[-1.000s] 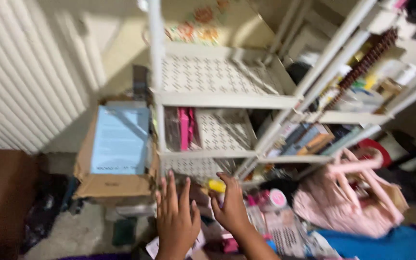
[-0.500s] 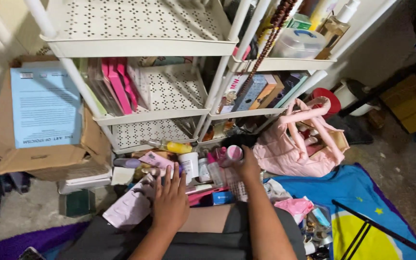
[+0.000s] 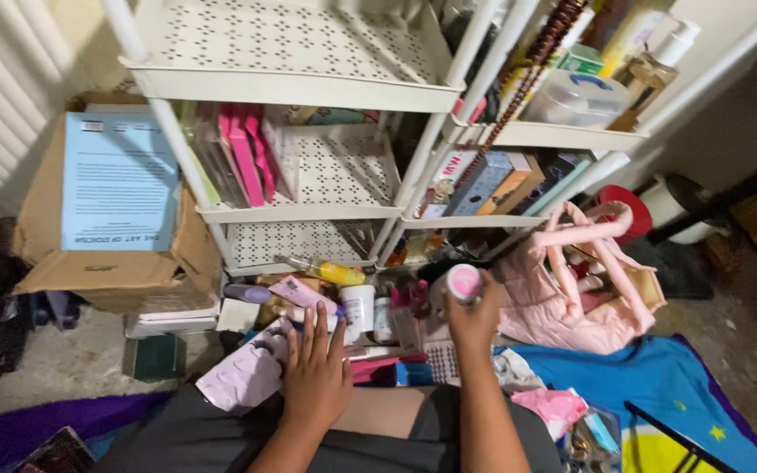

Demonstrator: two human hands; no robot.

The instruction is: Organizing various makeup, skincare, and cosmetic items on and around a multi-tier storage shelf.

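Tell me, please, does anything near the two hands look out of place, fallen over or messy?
Yes. Bottles, tubes and small jars lie jumbled on the floor below the white shelf rack, and a yellow-capped bottle lies on its side. The right hand holds a pink-lidded container; the left hand rests on the pile.

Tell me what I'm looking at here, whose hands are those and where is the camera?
The camera sits on a person's head and looks down, so you see that person's own two hands. The right hand holds up a small container with a pink round lid. The left hand lies flat with its fingers spread over a heap of small bottles and packets on the floor. Behind the heap stand white plastic shelves with little holes in them, holding pink folders and books. On the left is a cardboard box with a blue sheet on top. On the right is a pink bag.
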